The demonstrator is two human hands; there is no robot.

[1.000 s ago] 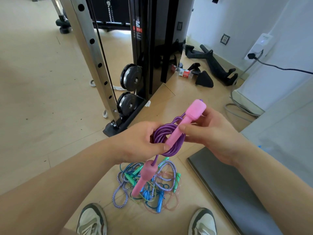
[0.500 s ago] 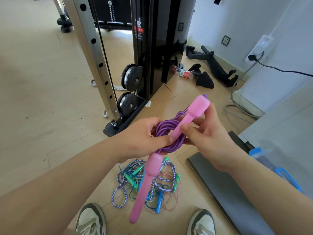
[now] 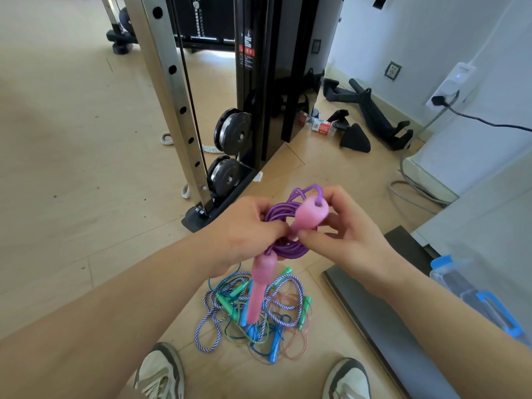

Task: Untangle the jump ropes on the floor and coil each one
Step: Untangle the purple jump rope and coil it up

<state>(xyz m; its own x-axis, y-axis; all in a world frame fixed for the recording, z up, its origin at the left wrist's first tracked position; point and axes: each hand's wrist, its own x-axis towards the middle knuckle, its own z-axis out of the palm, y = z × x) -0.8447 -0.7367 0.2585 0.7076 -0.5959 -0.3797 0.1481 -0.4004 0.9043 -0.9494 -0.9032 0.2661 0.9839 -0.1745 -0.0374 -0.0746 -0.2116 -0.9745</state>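
My left hand (image 3: 247, 226) grips purple rope coil (image 3: 288, 246) at frame centre. My right hand (image 3: 342, 234) pinches upper pink handle (image 3: 309, 216). Second pink handle (image 3: 259, 286) hangs down. Tangled ropes (image 3: 253, 312) on floor (image 3: 72, 168), lower centre.

One wide-angle camera on the person's head faces forward and steeply down, close above the left hand (image 3: 244, 227) and right hand (image 3: 349, 243) at frame centre; shoes (image 3: 161, 374) touch the bottom edge, the weight machine (image 3: 259, 82) fills the top.

We count: left hand (image 3: 247, 228), right hand (image 3: 345, 240), one purple rope (image 3: 288, 249), two pink handles (image 3: 260, 286), two shoes (image 3: 161, 372), two black wheels (image 3: 233, 135), one bottle (image 3: 460, 280). Floor tangle (image 3: 259, 335): ropes uncountable.
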